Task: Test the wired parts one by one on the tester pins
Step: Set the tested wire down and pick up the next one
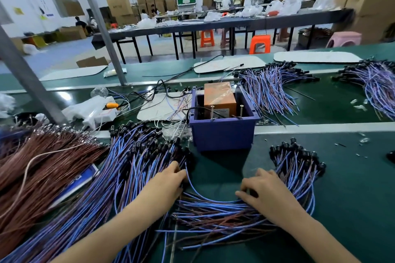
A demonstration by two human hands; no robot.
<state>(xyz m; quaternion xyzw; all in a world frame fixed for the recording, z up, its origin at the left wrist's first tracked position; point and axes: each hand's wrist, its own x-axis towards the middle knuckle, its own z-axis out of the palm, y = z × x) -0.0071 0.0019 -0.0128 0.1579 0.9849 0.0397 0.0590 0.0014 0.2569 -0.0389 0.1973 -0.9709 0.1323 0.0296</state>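
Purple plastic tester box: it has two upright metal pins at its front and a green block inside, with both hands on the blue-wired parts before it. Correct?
No: the head view shows the block inside the purple plastic tester box is orange, not green. The two upright metal pins stand at its front, and the left hand and right hand touch the blue-wired parts before it.

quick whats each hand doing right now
Left hand: pinches a blue wire.
Right hand: curled over the wire bundle; grip cannot be told.
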